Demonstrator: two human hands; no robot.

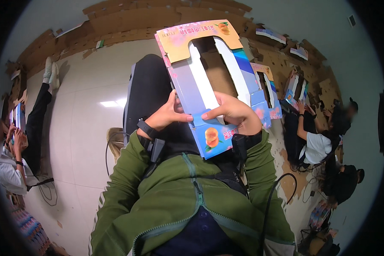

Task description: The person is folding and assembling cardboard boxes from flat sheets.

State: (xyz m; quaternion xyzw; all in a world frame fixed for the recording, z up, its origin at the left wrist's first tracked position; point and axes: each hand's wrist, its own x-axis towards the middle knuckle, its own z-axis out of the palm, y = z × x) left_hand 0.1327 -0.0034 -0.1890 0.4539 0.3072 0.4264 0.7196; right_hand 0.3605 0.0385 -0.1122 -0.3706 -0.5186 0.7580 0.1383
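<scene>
A printed cardboard fruit box [184,81] rests on my lap, tilted, with a long cut-out window in its top. Its ends are orange and blue with peach pictures, and white inner edges line the window. At the box's near left corner, my left hand [168,113] grips the side, thumb pressed on the top edge. My right hand [237,112] bends over the window's near end. Its thumb presses a small blue flap close to my left thumb, while its other fingers are partly hidden in the opening. The brown inside shows through the window.
Beside my right leg stands a similar box [266,81]. Another person [315,141] on the right handles a box [296,89], and a person [13,170] on the left holds one too. Flattened cardboard [132,23] lines the far wall. A black cable [271,192] loops by my right arm.
</scene>
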